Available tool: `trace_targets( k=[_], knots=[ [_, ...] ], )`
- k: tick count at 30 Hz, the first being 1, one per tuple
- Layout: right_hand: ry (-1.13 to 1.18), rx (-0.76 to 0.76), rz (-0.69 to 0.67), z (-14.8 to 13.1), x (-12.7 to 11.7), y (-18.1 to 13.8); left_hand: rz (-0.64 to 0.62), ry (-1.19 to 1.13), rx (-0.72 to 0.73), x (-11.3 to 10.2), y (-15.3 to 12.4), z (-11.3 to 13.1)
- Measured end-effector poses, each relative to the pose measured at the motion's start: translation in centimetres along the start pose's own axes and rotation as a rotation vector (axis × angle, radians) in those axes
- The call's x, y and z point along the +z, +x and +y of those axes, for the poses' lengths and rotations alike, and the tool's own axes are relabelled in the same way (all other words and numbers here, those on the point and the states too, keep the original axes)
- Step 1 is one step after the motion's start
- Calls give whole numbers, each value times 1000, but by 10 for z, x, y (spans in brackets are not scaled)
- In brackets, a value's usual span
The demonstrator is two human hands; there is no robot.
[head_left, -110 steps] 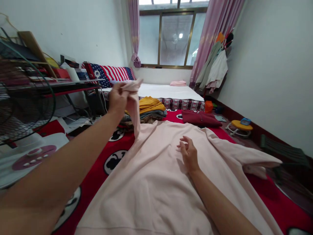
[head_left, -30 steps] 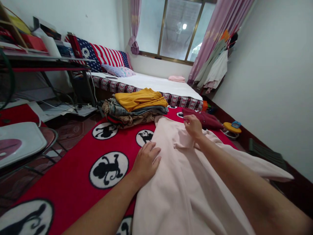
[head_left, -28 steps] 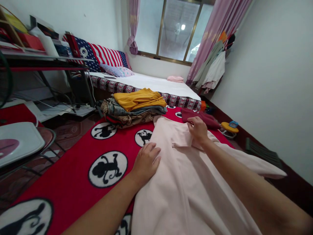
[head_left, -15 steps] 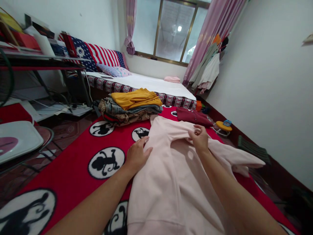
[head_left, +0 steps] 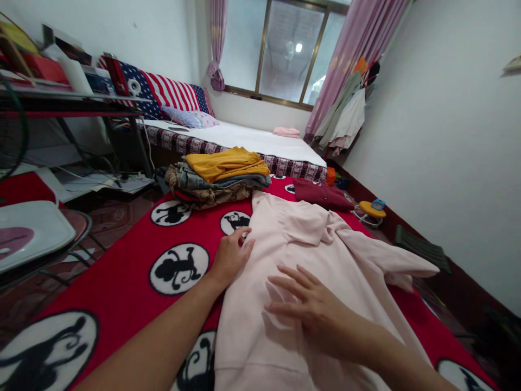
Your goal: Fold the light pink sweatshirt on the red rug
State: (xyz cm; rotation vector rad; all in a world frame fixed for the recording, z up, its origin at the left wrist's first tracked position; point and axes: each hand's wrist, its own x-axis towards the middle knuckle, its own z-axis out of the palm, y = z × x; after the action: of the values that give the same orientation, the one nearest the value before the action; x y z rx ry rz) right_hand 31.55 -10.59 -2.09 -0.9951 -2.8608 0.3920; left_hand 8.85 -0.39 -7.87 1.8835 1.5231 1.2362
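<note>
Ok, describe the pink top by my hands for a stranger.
In front of the bed lies a red monkey-print blanket. On it, beside your left hand and beneath your right hand, is the pink top. Unlike the folded maroon garment beyond it, it's mostly spread out, one sleeve reaching right.

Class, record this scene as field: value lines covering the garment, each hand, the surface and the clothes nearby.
garment: pale pink top, one sleeve stretched out to the right
left hand: at the top's left edge
right hand: over the top, fingers spread
surface: red blanket with monkey circles
clothes nearby: pile with mustard garment uppermost; maroon garment, folded
</note>
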Motion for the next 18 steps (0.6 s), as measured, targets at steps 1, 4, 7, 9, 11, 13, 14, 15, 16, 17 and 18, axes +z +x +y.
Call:
trace_targets(
  k=[1, 4, 7, 9, 11, 13, 14, 15, 16, 17, 18],
  knots=[
    [35, -18, -38, -6, 2, -2, 4, -18, -13, 0, 1, 0],
    [228, -23, -30, -9, 2, -11, 13, -134, -40, 0, 2, 3],
    [546, 124, 179, -4, -3, -26, -26, -313, -38, -5, 4, 8],
    [711, 258, 201, -3, -8, -36, -97, -368, -59, -9, 10, 7],
    [766, 337, 93, -2, -11, -42, -133, -311, -94, -11, 22, 1],
    [759, 342, 22, -4, -13, -44, -114, -146, -122, -8, 41, -7],
    [757, 324, 12, -5, -14, -43, -94, -56, -129, -5, 52, -11],
    [761, 289, 0, -6, -15, -41, -78, 22, -132, 0, 62, -12],
    [769, 236, -32, -8, -17, -38, -70, 76, -133, 5, 72, -12],
    [779, 184, -78, -8, -20, -35, -61, 102, -134, 11, 80, -9],
    [797, 141, -138, -8, -22, -32, -54, 125, -119, 17, 87, -4]
  ],
)
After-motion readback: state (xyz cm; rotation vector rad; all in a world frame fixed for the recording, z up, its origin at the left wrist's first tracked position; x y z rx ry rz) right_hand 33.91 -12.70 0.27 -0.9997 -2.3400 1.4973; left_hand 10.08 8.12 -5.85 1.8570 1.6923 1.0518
